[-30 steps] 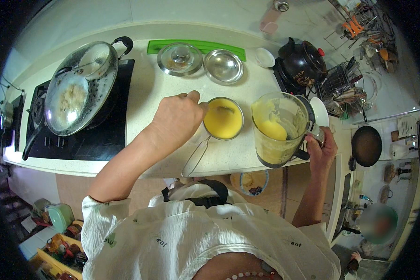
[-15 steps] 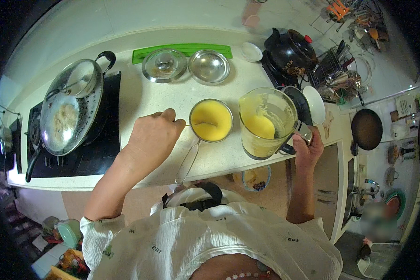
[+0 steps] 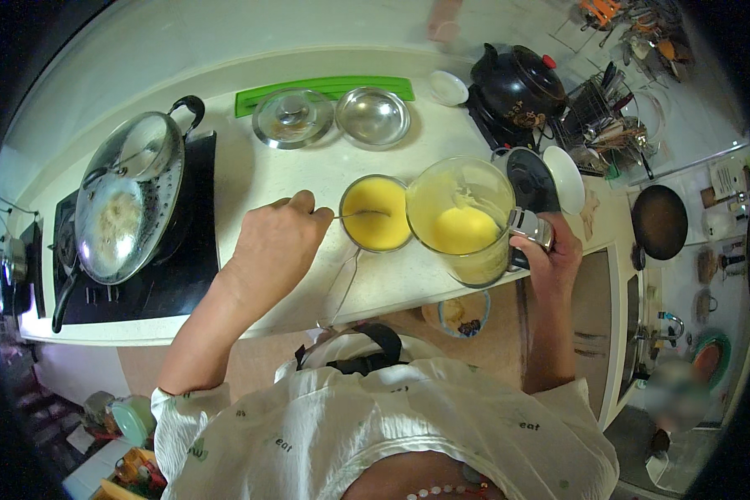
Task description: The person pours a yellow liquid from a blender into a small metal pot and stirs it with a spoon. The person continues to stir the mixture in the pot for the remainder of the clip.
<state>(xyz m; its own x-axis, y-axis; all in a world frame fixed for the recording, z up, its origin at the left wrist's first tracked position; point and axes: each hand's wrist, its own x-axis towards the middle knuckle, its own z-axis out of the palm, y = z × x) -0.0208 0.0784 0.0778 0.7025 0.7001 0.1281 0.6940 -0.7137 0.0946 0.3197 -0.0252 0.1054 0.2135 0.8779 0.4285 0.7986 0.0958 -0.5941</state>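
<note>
My left hand (image 3: pixel 279 237) is closed on a thin metal spoon (image 3: pixel 346 215), its tip dipped in thick yellow liquid in a round metal-rimmed strainer or cup (image 3: pixel 371 196), whose long wire handle lies toward the counter's front edge. Just right of that, a clear blender jug (image 3: pixel 458 225), smeared inside with the same yellow mixture, is tilted slightly toward it, its rim almost over the strainer's edge. My right hand (image 3: pixel 550 258) grips the jug's handle from the right. Whether anything is flowing from the jug cannot be made out.
Left, a lidded wok (image 3: pixel 117 225) sits on the black cooktop (image 3: pixel 187 300). Behind are a green strip (image 3: pixel 254 100), a lid (image 3: pixel 287 125) and a steel bowl (image 3: pixel 372 117). At right stand a black kettle (image 3: pixel 517 92), white dishes (image 3: pixel 565 179) and a utensil rack (image 3: pixel 592 125) on the counter (image 3: pixel 283 175).
My left hand has shifted leftward and lower in the picture with the spoon. The jug has swung left and tipped toward the strainer, with my right hand still on it. The view has shifted slightly.
</note>
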